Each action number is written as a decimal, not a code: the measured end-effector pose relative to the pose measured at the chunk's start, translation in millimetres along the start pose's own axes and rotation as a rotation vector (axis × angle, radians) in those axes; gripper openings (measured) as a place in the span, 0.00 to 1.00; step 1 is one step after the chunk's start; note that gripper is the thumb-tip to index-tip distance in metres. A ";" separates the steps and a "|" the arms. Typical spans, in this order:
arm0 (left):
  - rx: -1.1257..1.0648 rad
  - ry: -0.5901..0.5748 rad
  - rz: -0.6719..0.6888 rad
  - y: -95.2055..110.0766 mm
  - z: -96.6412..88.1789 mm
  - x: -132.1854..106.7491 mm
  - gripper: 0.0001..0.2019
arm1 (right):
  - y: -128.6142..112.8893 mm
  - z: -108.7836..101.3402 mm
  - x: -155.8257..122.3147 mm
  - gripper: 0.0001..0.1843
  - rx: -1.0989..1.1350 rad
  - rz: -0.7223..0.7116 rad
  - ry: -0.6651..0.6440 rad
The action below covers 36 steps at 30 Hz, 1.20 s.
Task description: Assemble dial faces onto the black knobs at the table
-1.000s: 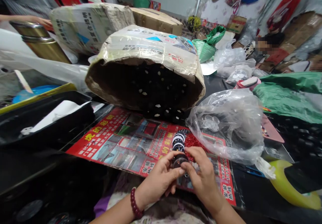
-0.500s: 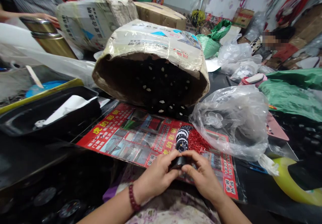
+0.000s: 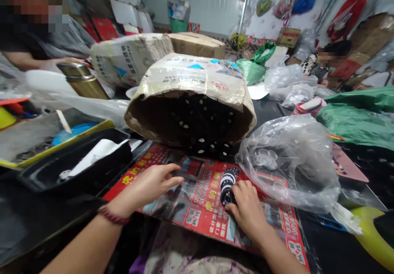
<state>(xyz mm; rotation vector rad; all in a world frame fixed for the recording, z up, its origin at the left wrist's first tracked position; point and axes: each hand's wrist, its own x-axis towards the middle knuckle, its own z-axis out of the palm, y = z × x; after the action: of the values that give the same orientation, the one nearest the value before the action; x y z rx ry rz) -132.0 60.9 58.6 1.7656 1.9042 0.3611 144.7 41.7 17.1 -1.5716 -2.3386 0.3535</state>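
Note:
My left hand (image 3: 152, 183) is over the left part of the red printed board (image 3: 203, 222). It is empty, with its fingers stretched forward and apart. At the near end of an overlapping row of black and white dial discs (image 3: 228, 179), my right hand (image 3: 248, 206) has its thumb and fingertips closed at the edge of the nearest disc. Beside that row lies a heap of small red pieces (image 3: 257, 187), partly hidden by the right hand. Behind the board a taped carton (image 3: 197, 74) lies on its side, its open mouth towards me, holding many black pieces with small pale marks.
Left of the board stands a black tray (image 3: 40, 175) with white paper in it. A clear plastic bag (image 3: 295, 163) of clear discs sits at the right, near a yellow tape roll (image 3: 369, 229). A gold flask (image 3: 86, 83) and another person (image 3: 24, 58) are at the far left.
Both hands held a black round part together at the board's near edge. They have separated: the left went forward and left, empty; the right moved to the disc row. The view has tilted up.

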 end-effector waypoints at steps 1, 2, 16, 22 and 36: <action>0.042 0.006 0.049 9.1 -0.4 14.0 0.20 | -1.1 3.1 2.0 0.07 -0.011 0.009 0.008; 0.083 0.041 0.069 17.1 -0.4 27.5 0.20 | -0.7 6.1 2.6 0.08 -0.004 0.018 0.020; 0.033 0.159 0.093 36.9 57.2 68.6 0.08 | 6.1 7.8 1.8 0.12 0.542 -0.021 0.045; -0.088 0.068 0.127 19.5 62.9 30.8 0.11 | 16.6 9.9 -4.6 0.15 0.588 -0.060 0.179; -0.845 -0.187 0.009 46.7 52.3 0.3 0.14 | -5.0 4.1 -18.7 0.17 1.141 0.277 0.025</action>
<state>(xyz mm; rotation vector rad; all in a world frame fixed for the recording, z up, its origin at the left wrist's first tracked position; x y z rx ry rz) -64.7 59.0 39.4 1.1786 1.3102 0.8252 145.5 22.4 13.1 -1.2127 -1.3531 1.3925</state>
